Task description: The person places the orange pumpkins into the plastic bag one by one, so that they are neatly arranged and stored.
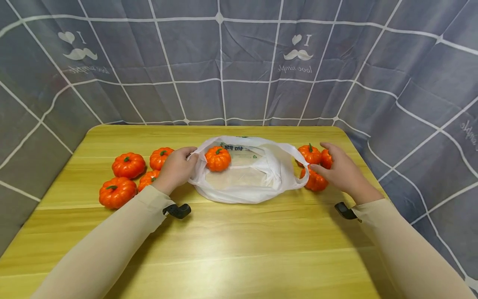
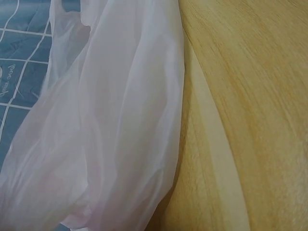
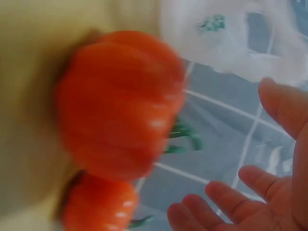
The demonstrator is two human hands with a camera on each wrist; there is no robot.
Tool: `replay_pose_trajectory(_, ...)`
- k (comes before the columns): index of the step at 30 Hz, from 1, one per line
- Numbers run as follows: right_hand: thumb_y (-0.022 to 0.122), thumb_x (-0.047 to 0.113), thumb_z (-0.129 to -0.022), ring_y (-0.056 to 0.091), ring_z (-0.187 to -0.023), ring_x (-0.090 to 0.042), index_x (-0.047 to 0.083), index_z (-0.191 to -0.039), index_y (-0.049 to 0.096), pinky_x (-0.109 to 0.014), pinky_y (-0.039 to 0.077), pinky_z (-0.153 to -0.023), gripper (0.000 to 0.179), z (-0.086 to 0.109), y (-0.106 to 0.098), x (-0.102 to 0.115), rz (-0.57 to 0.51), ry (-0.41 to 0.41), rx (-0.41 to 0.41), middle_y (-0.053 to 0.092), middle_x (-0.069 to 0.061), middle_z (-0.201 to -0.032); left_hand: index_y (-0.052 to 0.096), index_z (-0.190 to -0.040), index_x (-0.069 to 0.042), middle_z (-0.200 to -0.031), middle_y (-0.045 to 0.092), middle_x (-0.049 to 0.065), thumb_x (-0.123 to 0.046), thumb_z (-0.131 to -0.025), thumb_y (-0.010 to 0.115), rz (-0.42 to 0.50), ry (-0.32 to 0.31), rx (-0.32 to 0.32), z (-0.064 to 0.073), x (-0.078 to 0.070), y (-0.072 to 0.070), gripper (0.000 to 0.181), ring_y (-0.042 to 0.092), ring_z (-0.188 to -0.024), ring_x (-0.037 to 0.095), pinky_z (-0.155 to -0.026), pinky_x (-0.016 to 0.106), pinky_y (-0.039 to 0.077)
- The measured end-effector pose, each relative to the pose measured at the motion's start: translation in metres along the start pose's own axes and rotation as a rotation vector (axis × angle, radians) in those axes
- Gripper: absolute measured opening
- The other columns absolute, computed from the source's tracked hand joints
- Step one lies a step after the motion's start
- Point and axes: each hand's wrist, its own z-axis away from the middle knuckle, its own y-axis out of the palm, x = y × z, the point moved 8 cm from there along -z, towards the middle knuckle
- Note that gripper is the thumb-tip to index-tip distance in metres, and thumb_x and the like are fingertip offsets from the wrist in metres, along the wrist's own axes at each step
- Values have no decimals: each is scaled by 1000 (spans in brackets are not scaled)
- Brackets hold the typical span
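A white plastic bag (image 1: 239, 195) lies on the table with its mouth spread wide. My left hand (image 1: 178, 168) grips its left edge; in the left wrist view the bag's side (image 2: 130, 96) hides that hand. One small orange pumpkin (image 1: 218, 158) with a green stem shows inside the bag mouth, near the left hand. My right hand (image 1: 343, 172), fingers spread and holding nothing, is over the right-hand pumpkins (image 1: 315, 179), its thumb close to the bag's right handle. In the right wrist view, a blurred pumpkin (image 3: 120, 106) stands beside the open fingers (image 3: 236, 202).
Several more orange pumpkins (image 1: 128, 165) sit in a group on the left of the wooden table (image 1: 239, 249), partly behind the left forearm. A grey-blue curtain (image 1: 246, 62) with white grid lines surrounds the table's back and sides.
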Motion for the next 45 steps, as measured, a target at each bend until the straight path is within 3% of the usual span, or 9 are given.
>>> replay_pose_trajectory(6,82,32,-93,36,-148,-55,-7,-160,31,-70,31,-120,93,4,19,-21,-12,-17,50,37,-33,-162,52,-154,-4,-154,56,19,-31,-110,45,5,-15,6,0,1,0,53,60,-126,36,-105,51,56)
replay_pose_trajectory(11,86,36,-88,35,-149,-54,-7,-160,31,-68,29,-122,100,7,30,-28,-43,-27,84,34,-33,-163,52,-154,-4,-151,58,20,-31,-109,45,8,-16,3,1,1,1,53,60,-121,35,-106,52,54)
replay_pose_trajectory(21,88,33,-87,42,-144,-48,2,-160,33,-68,29,-122,97,11,49,-44,-128,50,139,42,-28,-159,52,-154,-3,-152,58,20,-30,-110,45,9,-9,3,2,0,1,52,60,-120,33,-103,48,54)
replay_pose_trajectory(45,87,31,-88,44,-141,-49,6,-158,35,-69,31,-120,91,11,53,-46,-118,51,128,44,-27,-156,53,-154,-5,-153,58,18,-31,-110,46,1,-21,-2,2,1,1,52,59,-122,33,-106,49,53)
